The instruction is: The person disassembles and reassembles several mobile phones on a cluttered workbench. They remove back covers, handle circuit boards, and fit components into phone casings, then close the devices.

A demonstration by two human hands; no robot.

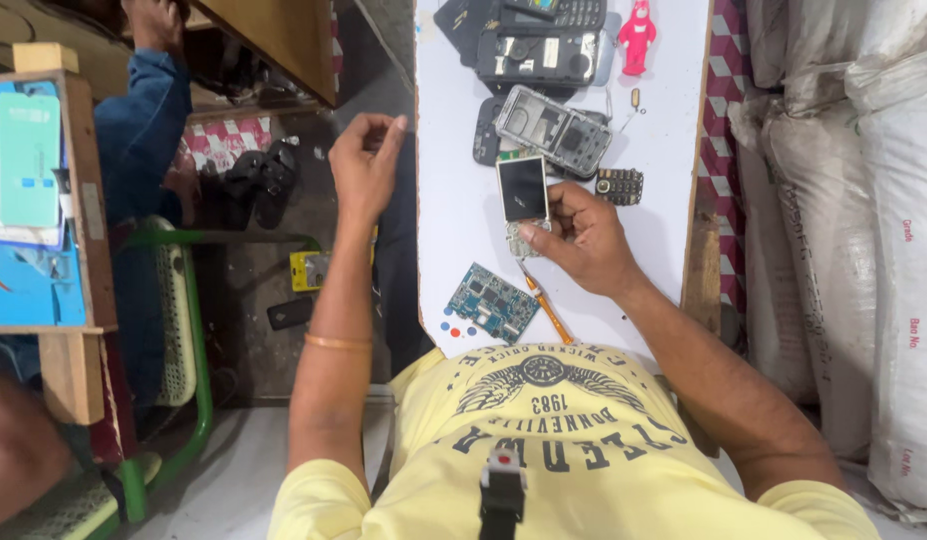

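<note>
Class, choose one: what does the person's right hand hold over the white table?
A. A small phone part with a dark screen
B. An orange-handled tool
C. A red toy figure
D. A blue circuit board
A: the right hand grips the phone part with the dark screen; the other items lie untouched.

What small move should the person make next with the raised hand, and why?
Probably bring the left hand over to steady the small phone body with the dark rectangular screen. Only the right hand grips it, at its lower end, over the white table. The left hand is raised beside the table, fingers pinched.
</note>
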